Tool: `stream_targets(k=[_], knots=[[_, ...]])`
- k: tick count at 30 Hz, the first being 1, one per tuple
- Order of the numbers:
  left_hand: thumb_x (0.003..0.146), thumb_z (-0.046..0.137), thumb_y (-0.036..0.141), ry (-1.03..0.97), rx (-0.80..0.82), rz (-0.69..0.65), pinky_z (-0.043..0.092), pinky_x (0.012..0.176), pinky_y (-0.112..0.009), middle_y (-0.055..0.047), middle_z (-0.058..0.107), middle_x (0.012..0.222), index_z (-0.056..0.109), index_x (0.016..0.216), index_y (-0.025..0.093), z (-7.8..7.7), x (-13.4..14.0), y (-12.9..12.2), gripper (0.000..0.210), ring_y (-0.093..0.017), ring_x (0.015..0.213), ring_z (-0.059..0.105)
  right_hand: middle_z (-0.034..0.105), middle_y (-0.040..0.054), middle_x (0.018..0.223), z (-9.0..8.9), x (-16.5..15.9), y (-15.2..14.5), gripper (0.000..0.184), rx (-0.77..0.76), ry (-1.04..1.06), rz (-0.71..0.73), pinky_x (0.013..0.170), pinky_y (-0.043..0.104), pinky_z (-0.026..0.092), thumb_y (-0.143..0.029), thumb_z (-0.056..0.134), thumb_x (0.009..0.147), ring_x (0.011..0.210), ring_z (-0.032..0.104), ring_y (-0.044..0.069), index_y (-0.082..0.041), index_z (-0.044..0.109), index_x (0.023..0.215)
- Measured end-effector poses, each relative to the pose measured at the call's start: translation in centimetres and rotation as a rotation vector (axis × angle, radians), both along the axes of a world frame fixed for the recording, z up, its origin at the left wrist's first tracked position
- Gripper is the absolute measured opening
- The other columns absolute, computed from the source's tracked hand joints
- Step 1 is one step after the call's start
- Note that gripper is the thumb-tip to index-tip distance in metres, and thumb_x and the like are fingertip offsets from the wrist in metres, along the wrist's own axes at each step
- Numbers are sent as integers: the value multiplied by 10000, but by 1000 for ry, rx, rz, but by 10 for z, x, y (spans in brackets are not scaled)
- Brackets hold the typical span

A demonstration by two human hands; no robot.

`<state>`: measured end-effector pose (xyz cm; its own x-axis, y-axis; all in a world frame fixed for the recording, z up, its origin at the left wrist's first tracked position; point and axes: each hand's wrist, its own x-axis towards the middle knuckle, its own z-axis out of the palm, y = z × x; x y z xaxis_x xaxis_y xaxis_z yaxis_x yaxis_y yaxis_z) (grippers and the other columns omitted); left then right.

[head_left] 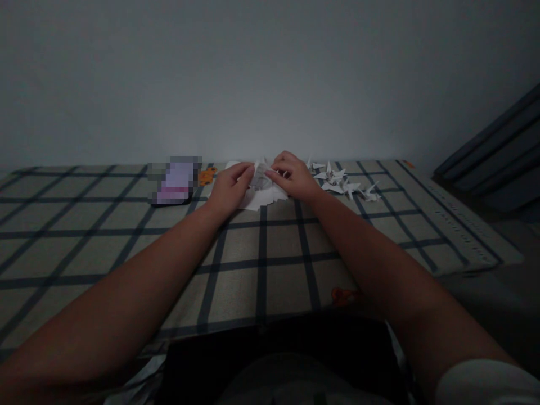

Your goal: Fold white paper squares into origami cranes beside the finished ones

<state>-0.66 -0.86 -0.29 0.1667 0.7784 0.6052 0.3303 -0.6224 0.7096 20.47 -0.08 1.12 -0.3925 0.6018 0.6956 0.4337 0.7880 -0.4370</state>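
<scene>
Between my two hands, near the far side of the table, is a small piece of folded white paper point(260, 175). My left hand point(231, 184) pinches its left side with thumb and fingers closed. From the right, my right hand point(294, 175) grips the paper with bent fingers and the thumb pointing inward. Loose white paper sheets point(257, 200) lie on the cloth under my hands, partly covered by them. Just right of my right hand sits a pile of folded white paper cranes point(337, 181). The paper's exact folds are hard to make out in the dim light.
A checked cloth point(236, 281) covers the table. A phone-like object point(175, 183), its screen lit and blurred, stands at the back left beside an orange figure printed on the cloth point(207, 176). The wall point(270, 79) rises behind. Dark slatted panels point(502, 157) are at the right.
</scene>
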Motion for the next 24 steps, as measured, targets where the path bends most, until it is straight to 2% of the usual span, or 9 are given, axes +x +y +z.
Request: stream_targets(k=[3, 5, 9, 15, 18, 24], knots=[[894, 619, 416, -50, -77, -30, 581, 780, -328, -62, 753, 1068, 774, 1092, 207, 1, 1, -2, 326, -218, 919, 676, 599, 56, 910, -1, 0, 1, 268, -28, -24, -11, 759, 314, 458, -434, 611, 953, 803, 550, 164, -179, 677, 903], [834, 640, 350, -71, -134, -21, 582, 753, -333, -67, 745, 1041, 760, 1132, 191, 0, 2, -1, 359, -218, 892, 674, 615, 50, 880, 0, 0, 2, 250, -34, -44, -13, 767, 316, 452, -415, 618, 950, 799, 552, 167, -177, 683, 913], [720, 649, 242, -57, -123, 35, 575, 867, -392, -54, 730, 988, 735, 1182, 182, -3, 1, 5, 474, -226, 903, 669, 646, 55, 876, 1, 0, 1, 237, -32, -55, -7, 767, 316, 447, -392, 626, 945, 782, 555, 165, -167, 697, 917], [741, 656, 260, -119, -108, -66, 528, 982, -411, -83, 731, 1123, 713, 1127, 168, -4, 3, 9, 401, -242, 1040, 669, 661, 64, 893, 1, 0, 0, 244, -19, -63, 40, 775, 324, 460, -386, 595, 960, 841, 579, 179, -181, 727, 942], [742, 681, 273, -146, -132, -103, 528, 970, -394, -69, 733, 1084, 687, 1085, 179, 1, 5, 5, 356, -230, 1016, 676, 663, 69, 917, 1, -1, 0, 230, -43, -71, 47, 763, 322, 467, -378, 603, 956, 852, 583, 182, -187, 730, 948], [762, 752, 343, -88, -120, -160, 521, 907, -346, -62, 711, 1143, 657, 1192, 216, 4, 5, -1, 459, -218, 1024, 661, 631, 71, 964, 0, -1, 0, 213, -76, -49, 60, 776, 321, 496, -365, 601, 962, 870, 587, 178, -191, 725, 964]])
